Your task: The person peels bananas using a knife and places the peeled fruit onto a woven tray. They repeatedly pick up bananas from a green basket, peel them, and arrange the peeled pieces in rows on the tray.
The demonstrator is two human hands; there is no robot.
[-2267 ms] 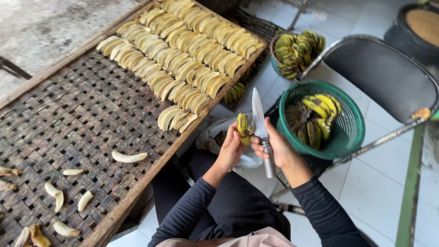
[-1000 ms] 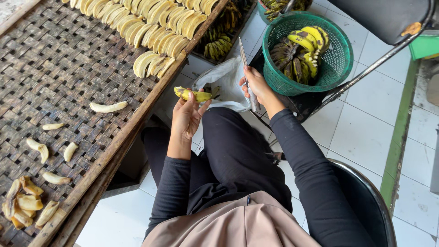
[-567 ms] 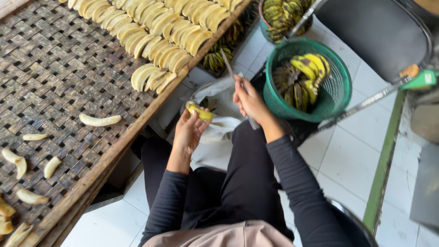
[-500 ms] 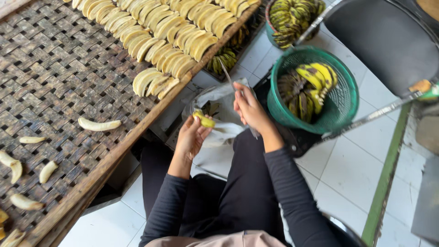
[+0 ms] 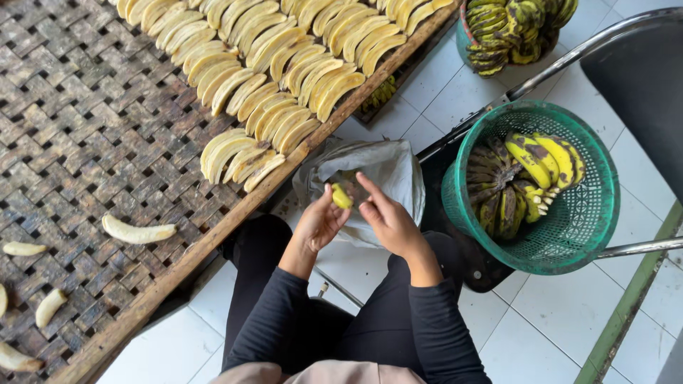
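Small yellow-green banana (image 5: 341, 196) is held above the grey plastic bag (image 5: 384, 174), over the person's lap. Left hand (image 5: 320, 224) grips it from below, fingers curled around it. Right hand (image 5: 388, 220) meets it from the right, fingertips (image 5: 364, 181) on its top end, partly open. Green mesh basket (image 5: 594, 213) of unpeeled bananas stands just right. Woven drying tray (image 5: 85, 135) with rows of peeled bananas (image 5: 284, 71) lies to the left.

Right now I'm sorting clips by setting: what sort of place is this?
Probably a small banana-drying workshop. A woven drying rack holds rows of peeled bananas, a green basket holds unpeeled ones, and the left hand and right hand work a banana over a tiled floor.
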